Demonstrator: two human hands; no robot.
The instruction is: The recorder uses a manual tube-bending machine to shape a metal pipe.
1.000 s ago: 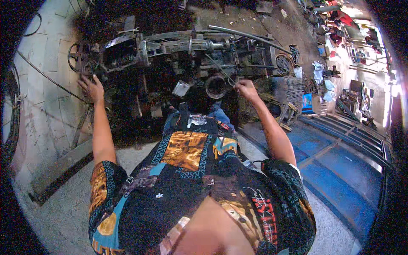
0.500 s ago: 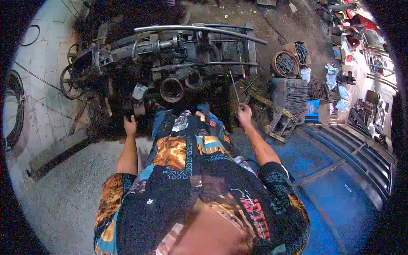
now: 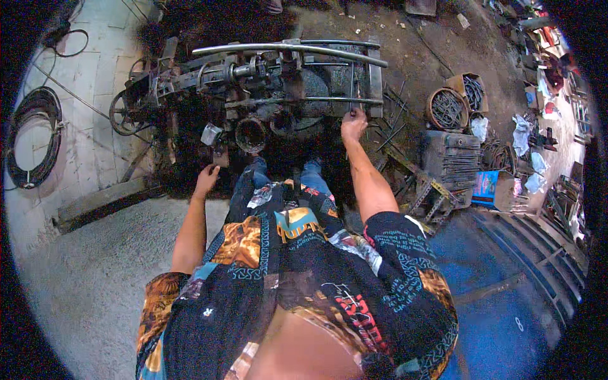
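Observation:
A dark, greasy machine [image 3: 278, 95] with a handwheel on its left end stands in front of my legs. Pinched in my right hand [image 3: 353, 126] is a thin metal rod [image 3: 352, 79], which points away from me over the machine's right part. My left hand [image 3: 208, 180] hangs low beside the machine's near left side, below a small clear-whitish box [image 3: 211, 133]. Its fingers are loosely apart and hold nothing that I can see. Near the middle of the machine's front is a round open metal cup [image 3: 251, 134]. A long shiny bar [image 3: 285, 47] lies across the machine's far side.
To the right stand a round basket of metal pieces [image 3: 447, 107], a carton [image 3: 467, 92], a ribbed dark block [image 3: 451, 158] and a perforated angle-iron frame [image 3: 421, 190]. Blue metal sheeting [image 3: 481, 304] covers the lower right. A coiled black hose [image 3: 18, 158] leans at the left wall.
My right hand has moved forward and slightly left, bringing the rod over the machine. My left hand has shifted a little to the right. The whole view has turned slightly.

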